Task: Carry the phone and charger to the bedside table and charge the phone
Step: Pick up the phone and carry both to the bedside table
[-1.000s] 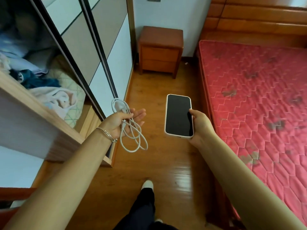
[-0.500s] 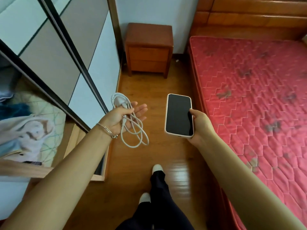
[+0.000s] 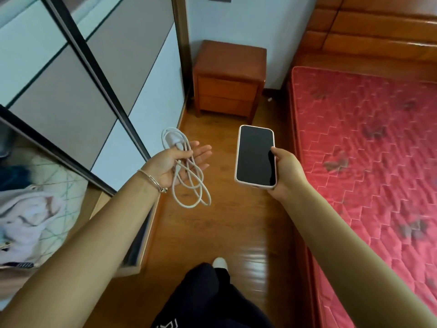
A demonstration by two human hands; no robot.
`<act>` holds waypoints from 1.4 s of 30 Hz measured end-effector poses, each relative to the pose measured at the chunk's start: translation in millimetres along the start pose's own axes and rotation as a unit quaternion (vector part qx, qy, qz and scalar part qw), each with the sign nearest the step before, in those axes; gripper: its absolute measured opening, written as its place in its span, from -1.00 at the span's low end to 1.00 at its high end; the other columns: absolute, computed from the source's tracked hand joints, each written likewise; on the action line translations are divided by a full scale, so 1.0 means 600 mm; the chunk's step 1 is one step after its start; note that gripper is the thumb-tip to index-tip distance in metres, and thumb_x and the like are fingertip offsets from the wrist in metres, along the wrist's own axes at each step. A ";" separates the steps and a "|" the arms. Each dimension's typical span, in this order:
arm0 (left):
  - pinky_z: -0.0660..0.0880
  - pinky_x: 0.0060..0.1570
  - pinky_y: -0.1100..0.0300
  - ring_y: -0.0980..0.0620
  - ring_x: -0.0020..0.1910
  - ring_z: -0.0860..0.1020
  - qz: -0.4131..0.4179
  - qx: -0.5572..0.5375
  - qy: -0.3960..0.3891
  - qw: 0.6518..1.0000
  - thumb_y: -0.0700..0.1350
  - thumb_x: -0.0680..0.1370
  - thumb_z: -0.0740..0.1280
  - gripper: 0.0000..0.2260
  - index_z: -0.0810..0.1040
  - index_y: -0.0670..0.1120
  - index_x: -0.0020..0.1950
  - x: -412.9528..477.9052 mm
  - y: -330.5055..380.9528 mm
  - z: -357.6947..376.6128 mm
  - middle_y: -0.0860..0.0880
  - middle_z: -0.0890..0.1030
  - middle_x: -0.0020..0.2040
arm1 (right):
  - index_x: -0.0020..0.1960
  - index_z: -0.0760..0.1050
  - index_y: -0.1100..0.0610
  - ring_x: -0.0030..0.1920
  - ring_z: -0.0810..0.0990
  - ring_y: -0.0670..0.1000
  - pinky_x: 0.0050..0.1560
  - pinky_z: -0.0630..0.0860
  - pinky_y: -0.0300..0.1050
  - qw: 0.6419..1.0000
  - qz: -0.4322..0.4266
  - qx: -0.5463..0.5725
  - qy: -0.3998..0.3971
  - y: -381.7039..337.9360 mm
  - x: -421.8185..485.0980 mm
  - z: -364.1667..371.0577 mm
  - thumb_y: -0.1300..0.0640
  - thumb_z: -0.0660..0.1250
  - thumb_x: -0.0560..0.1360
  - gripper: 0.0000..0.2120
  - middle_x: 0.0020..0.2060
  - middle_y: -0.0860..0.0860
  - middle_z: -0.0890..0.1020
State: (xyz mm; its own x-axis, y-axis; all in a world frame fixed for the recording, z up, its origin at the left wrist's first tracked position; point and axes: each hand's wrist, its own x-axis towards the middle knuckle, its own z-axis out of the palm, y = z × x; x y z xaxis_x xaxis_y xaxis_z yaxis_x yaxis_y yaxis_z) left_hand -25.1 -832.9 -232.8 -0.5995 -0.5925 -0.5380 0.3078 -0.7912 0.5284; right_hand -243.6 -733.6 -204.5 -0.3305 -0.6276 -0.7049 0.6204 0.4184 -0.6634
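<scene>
Bedside tabletop (image 3: 233, 55) is nearer than a second ago; left hand (image 3: 171, 163) pinches charger (image 3: 189, 188), right hand (image 3: 287, 172) grips phone (image 3: 256, 156); carry nearly done.

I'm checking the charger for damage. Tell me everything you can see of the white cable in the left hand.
The white charger cable, smooth and rubbery-looking, is coiled in several loose loops, with a small white plug block at its upper end. The left hand holds it palm up, thumb pinning the strands across the palm, fingers outstretched. The longer loops hang free below the hand, over the wooden floor. No damage shows; the connector tips cannot be made out.
</scene>
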 end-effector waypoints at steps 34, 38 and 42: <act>0.59 0.04 0.03 -0.04 0.09 0.64 0.004 0.035 -0.042 0.999 -0.29 0.59 0.16 -0.82 0.50 -0.15 0.11 0.347 0.408 0.040 -0.16 0.63 0.16 | 0.24 0.44 0.09 -0.03 0.66 0.15 -0.17 0.61 0.06 1.000 0.008 0.020 -0.002 -0.270 0.315 0.249 0.03 0.16 0.57 -0.71 0.08 0.13 0.64; 0.56 0.11 0.01 -0.05 0.10 0.63 0.000 0.050 -0.040 0.998 -0.27 0.59 0.17 -0.82 0.51 -0.14 0.12 0.398 0.432 0.050 -0.16 0.63 0.17 | 0.25 0.43 0.09 -0.02 0.66 0.14 -0.14 0.61 0.05 1.000 0.011 0.014 -0.013 -0.311 0.357 0.259 0.03 0.17 0.57 -0.71 0.09 0.13 0.63; 0.56 0.10 0.00 -0.05 0.09 0.64 0.006 0.048 -0.028 0.998 -0.27 0.59 0.17 -0.81 0.51 -0.14 0.13 0.452 0.458 0.070 -0.16 0.63 0.17 | 0.23 0.45 0.08 -0.03 0.67 0.14 -0.22 0.62 0.03 1.000 0.013 0.014 -0.021 -0.360 0.409 0.264 0.02 0.17 0.57 -0.72 0.08 0.12 0.64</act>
State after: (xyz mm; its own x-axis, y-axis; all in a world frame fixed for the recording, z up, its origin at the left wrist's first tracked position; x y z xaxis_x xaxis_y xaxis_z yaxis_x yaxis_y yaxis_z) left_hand -134.0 -1204.7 -206.1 -0.6382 -0.5897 -0.4948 0.2450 -0.7650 0.5957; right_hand -346.1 -1081.9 -194.7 -0.2844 -0.6437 -0.7104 0.6479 0.4171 -0.6374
